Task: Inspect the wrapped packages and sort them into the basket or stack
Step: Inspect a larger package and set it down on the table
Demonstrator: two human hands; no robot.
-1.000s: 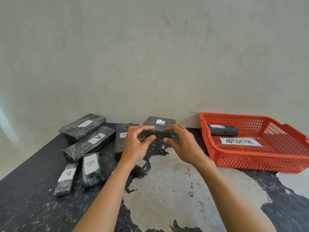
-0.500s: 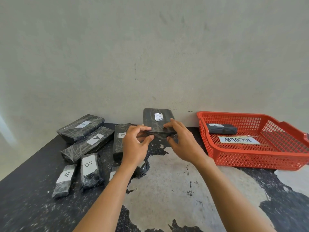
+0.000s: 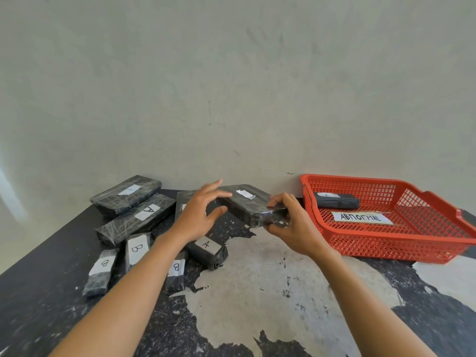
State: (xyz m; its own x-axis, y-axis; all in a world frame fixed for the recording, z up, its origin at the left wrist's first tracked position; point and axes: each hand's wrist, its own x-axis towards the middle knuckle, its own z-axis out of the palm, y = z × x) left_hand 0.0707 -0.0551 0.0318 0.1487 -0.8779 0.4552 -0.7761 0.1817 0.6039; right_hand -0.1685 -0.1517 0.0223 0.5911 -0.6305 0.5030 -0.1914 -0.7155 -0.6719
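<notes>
1 black film-wrapped rectangular package (image 3: 248, 203), likely stiff, light and slick, hangs over the mottled table (image 3: 257, 292) beside the red plastic basket (image 3: 386, 239), its near end gripped by the right hand (image 3: 296, 228), the left hand (image 3: 198, 215) splayed loose alongside; best held by both ends.

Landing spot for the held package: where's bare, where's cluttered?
Free: the pale worn tabletop between the small A package and the basket; also the basket floor right of its label. Crowded: the table's left, packed with A and B packages.

Worn black table (image 3: 257, 292) with wrapped packages (image 3: 136, 220) left, red basket (image 3: 386, 249) right
</notes>
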